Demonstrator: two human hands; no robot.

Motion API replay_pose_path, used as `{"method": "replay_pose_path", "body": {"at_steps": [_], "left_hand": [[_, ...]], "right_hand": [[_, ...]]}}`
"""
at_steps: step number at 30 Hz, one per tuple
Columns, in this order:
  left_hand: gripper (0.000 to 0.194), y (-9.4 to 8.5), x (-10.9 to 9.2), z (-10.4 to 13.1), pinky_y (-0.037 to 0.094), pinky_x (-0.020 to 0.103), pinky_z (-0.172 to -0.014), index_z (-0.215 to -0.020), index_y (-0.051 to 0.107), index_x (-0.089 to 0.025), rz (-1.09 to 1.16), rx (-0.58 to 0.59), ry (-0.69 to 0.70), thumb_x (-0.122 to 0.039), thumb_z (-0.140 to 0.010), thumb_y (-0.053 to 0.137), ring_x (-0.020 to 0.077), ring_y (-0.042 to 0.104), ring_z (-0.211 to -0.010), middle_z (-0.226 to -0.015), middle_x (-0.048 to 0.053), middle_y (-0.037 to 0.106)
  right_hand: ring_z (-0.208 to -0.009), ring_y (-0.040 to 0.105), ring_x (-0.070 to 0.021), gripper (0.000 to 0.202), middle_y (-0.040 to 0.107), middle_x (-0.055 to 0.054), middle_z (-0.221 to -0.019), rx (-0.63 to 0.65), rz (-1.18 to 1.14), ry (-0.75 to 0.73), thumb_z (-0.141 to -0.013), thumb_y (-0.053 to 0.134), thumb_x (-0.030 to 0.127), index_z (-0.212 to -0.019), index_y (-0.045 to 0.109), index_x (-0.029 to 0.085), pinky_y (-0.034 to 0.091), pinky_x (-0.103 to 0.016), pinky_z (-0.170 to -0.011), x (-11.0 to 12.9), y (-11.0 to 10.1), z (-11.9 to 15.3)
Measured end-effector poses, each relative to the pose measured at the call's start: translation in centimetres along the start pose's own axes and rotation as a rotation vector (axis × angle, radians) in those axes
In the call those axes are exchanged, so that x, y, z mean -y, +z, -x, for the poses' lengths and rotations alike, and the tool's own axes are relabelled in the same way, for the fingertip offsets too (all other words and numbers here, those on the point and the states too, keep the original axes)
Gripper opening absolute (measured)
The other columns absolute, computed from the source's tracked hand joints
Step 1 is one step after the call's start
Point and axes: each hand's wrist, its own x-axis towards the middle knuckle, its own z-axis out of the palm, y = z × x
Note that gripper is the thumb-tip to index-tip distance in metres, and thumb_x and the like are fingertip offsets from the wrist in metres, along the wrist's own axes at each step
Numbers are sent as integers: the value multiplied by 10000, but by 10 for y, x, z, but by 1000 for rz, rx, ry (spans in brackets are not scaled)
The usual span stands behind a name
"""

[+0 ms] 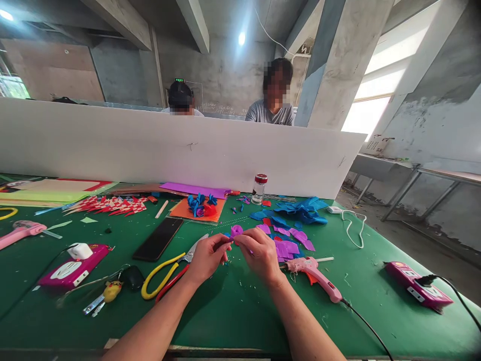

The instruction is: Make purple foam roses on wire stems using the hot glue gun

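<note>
My left hand and my right hand meet over the middle of the green table, fingertips pinched together on a small piece of purple paper. Most of that piece is hidden by the fingers. Just beyond the fingertips shows a rolled purple paper flower; whether it joins the pinched piece I cannot tell. Cut purple paper petals lie right of my right hand, near a pink glue gun. Scissors with yellow and red handles rest beside my left hand.
On the green table are a black phone, blue and red paper flowers, blue paper, a red-lidded jar, keys and power strips. A white board stands behind; two people sit beyond.
</note>
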Motion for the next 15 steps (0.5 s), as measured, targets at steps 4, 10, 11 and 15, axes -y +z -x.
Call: {"method": "replay_pose_path", "body": {"at_steps": [4,10,11,15], "left_hand": [[161,0,2,0,452,202,-476,-780,631,-192,42,10,-3,-335,-825,573,101,555,-463,-561,-44,607],[192,-2,5,-2,505,225,-525,-824,674,-186,99,-98,62,-366,-797,616,128,605,-516,-578,-16,654],[195,-3,6,-2,516,230,-541,-818,682,-188,93,-127,77,-371,-797,619,133,616,-529,-592,-10,667],[192,-4,9,-3,533,238,-553,-838,704,-197,92,-179,135,-366,-806,621,151,640,-587,-673,14,704]], "right_hand": [[-707,586,-147,198,652,-36,-779,12,-23,21,-894,546,159,-927,718,250,446,-264,-606,3,-2,0],[-738,586,-163,197,628,-56,-865,-89,-258,235,-864,574,251,-1045,636,203,488,-295,-663,11,-12,-2],[-722,579,-163,167,625,-53,-845,-121,-289,290,-876,551,261,-1007,633,197,481,-295,-655,10,-12,-3],[-624,546,-147,209,598,-22,-691,-143,-472,579,-872,556,366,-782,617,187,437,-268,-579,4,-5,-4]]}}
